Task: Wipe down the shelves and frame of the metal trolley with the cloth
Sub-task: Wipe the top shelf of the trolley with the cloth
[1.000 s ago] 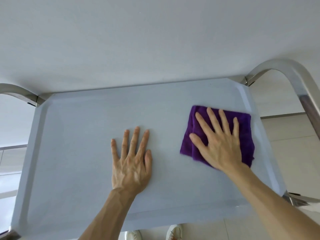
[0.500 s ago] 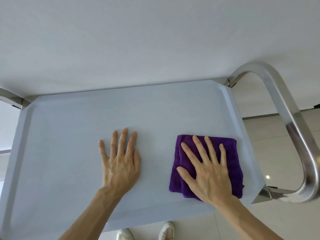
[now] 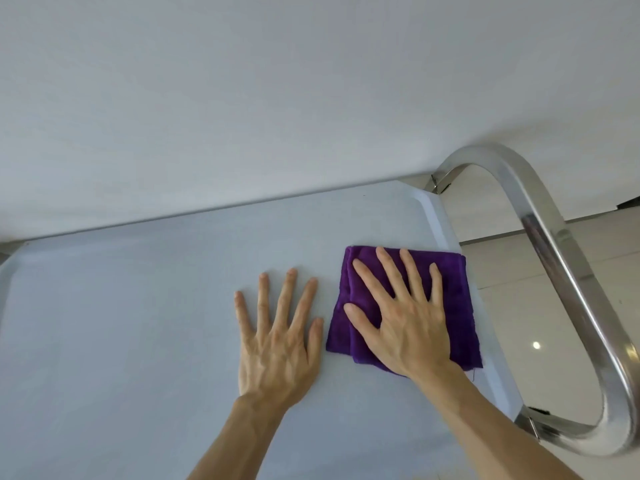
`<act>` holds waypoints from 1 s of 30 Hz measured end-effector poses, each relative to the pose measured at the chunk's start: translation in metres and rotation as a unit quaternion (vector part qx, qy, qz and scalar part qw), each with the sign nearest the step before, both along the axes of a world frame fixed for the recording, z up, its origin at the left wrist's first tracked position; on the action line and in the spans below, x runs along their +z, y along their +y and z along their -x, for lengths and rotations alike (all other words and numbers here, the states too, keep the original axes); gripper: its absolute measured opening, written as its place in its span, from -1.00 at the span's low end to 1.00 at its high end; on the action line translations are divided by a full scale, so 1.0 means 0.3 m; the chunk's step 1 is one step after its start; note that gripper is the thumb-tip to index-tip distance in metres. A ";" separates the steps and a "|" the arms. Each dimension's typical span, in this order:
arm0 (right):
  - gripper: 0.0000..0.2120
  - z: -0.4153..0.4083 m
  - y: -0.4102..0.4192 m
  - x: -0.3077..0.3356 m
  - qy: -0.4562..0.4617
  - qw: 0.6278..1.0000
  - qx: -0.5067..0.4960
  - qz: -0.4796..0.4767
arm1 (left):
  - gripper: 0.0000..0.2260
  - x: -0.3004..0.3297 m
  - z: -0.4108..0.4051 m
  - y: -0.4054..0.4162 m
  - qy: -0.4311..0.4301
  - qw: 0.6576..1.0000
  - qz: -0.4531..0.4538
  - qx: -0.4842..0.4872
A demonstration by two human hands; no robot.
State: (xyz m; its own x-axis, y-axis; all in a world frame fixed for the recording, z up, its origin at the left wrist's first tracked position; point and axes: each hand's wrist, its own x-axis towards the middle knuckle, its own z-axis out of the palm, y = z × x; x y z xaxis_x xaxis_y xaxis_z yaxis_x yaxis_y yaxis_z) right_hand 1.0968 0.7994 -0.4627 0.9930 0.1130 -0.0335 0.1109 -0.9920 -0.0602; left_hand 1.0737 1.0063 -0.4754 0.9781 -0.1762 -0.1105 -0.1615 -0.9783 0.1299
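The trolley's top shelf (image 3: pixel 138 306) is a pale grey tray with a raised rim. A folded purple cloth (image 3: pixel 453 299) lies flat near the shelf's right rim. My right hand (image 3: pixel 401 317) presses on the cloth with straight, spread fingers. My left hand (image 3: pixel 277 337) rests flat on the bare shelf just left of the cloth, its fingers also spread. A curved steel handle (image 3: pixel 554 258) of the trolley frame loops out beyond the right rim.
A white wall (image 3: pixel 277 98) stands right behind the trolley's far edge. Glossy pale floor tiles (image 3: pixel 519 306) show through the handle loop on the right.
My right hand drew the cloth toward me along the right side, then pushed it away again. The view swung left to right, bringing the steel handle fully into sight. My left hand stayed flat.
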 end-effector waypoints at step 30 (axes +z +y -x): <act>-0.35 -0.074 -0.157 -0.002 -0.024 0.996 -0.082 0.017 | -0.48 0.014 0.007 -0.012 0.008 1.000 0.003 0.008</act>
